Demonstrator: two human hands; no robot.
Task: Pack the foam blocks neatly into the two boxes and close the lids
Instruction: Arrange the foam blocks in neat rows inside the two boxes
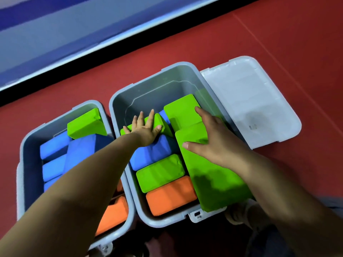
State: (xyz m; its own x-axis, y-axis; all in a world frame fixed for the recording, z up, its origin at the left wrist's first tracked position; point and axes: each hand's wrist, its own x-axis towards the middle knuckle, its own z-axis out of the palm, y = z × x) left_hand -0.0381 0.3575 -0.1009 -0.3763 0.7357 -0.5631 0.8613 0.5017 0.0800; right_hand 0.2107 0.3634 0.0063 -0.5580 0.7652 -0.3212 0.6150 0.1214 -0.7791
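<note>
Red floor (259, 43); both hands (213, 143) spread flat, pressing a long green block (209, 182) seemingly lengthwise in the right box (118, 101).

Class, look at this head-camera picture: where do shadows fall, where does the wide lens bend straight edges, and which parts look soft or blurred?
Head view: the right hand casts a dark shadow on the long green block; a fainter shadow sits on the open lid. The box rim and the floor's dark border bow with the wide lens. Both forearms near the bottom edge look soft, while the left hand stays fairly sharp.
</note>
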